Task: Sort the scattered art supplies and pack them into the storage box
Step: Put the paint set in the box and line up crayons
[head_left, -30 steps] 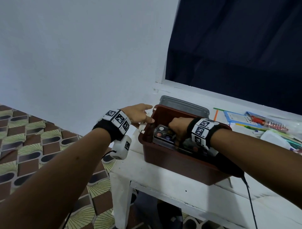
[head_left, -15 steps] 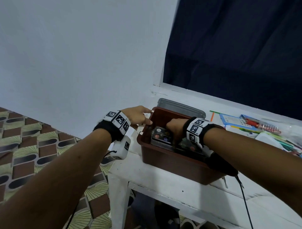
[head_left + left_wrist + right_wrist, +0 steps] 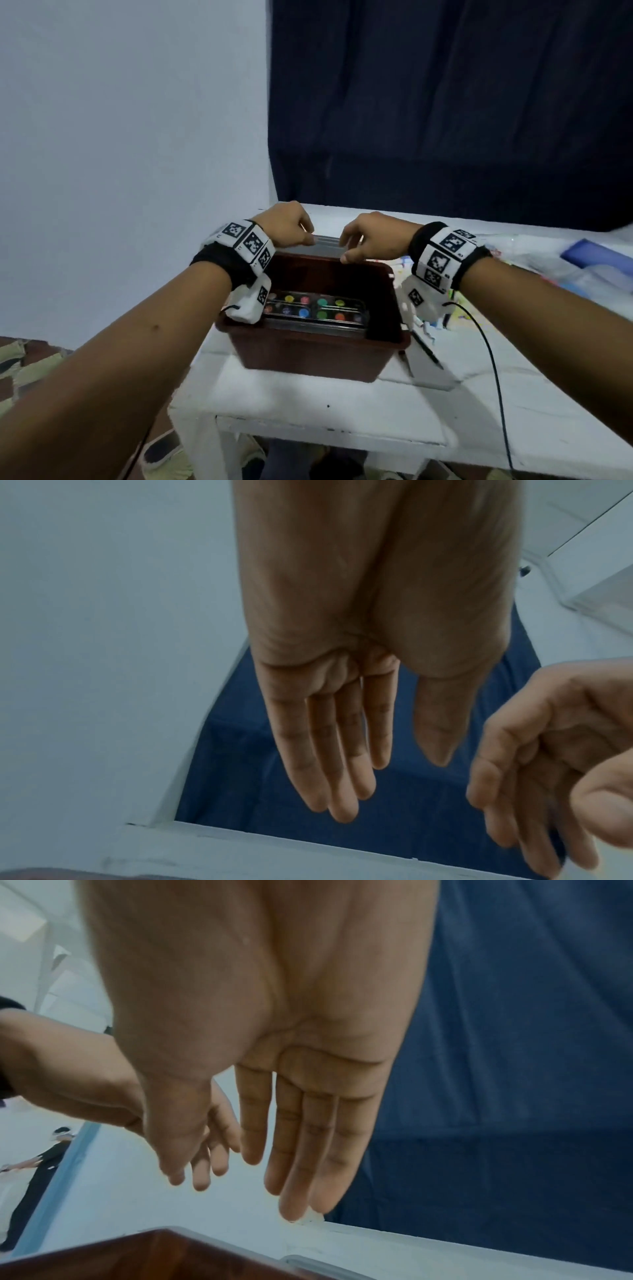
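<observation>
Storage box (image 3: 308,356), brown plastic, sits near the left end of the white table (image 3: 308,401); it looks stiff and light, so take it by the rim. Inside, two paint palettes (image 3: 313,308) lie flat along the near wall, the rest of the floor dark. Behind it lies a grey lid (image 3: 325,241), thin and likely slippery; grip its long edges. Your left hand (image 3: 286,224) and right hand (image 3: 371,236) hover over that lid, fingers loose, holding nothing. More supplies (image 3: 579,270) lie scattered to the right.
</observation>
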### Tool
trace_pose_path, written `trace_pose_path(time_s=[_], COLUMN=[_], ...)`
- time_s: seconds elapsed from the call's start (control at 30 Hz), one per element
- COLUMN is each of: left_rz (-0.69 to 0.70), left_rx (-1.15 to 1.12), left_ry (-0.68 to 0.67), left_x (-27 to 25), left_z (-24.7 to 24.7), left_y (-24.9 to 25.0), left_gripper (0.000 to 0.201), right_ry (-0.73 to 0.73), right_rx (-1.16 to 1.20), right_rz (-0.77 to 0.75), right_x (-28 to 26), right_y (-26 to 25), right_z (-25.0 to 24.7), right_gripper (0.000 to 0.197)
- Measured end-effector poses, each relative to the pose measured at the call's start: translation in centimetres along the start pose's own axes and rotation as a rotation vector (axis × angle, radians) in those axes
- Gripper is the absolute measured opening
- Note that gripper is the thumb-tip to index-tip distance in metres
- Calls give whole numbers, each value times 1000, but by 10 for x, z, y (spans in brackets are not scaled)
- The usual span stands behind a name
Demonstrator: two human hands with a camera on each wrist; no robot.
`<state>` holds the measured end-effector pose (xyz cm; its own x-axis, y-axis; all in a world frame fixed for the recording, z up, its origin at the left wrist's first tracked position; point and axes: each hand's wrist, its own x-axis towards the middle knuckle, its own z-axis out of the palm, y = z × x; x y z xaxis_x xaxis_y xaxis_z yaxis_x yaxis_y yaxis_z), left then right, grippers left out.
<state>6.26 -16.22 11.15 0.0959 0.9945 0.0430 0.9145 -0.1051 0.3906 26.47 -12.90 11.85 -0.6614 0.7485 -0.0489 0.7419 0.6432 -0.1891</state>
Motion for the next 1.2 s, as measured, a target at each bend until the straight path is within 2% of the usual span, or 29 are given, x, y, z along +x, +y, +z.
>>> trace_pose_path(time_s=[0.23,0.37,0.5,0.73,0.93,1.2], left_rz=[150,185,210,208,163,110], left_rx=[-187,-296,-336,-370,-315,-347], left_ry=[-74,-156,-235,-332,-361,-248], left_x=[23,27,24,17,31,100], left_z=[62,115,172,259,288,288], left_y=[120,191,250,319,335,324], left_gripper=[15,14,10,14,15,9], right_ry=[111,85,55,4,4,21], right_rx=[127,154,178,237,277,249], right_rz=[168,277,385,483,525,414], right_x=[-111,-189,-265,-361,-379,-311], right_y=[88,147,200,274,322,370], right_z=[11,28,50,87,98,84], right_gripper=[32,27,33,36,32,23])
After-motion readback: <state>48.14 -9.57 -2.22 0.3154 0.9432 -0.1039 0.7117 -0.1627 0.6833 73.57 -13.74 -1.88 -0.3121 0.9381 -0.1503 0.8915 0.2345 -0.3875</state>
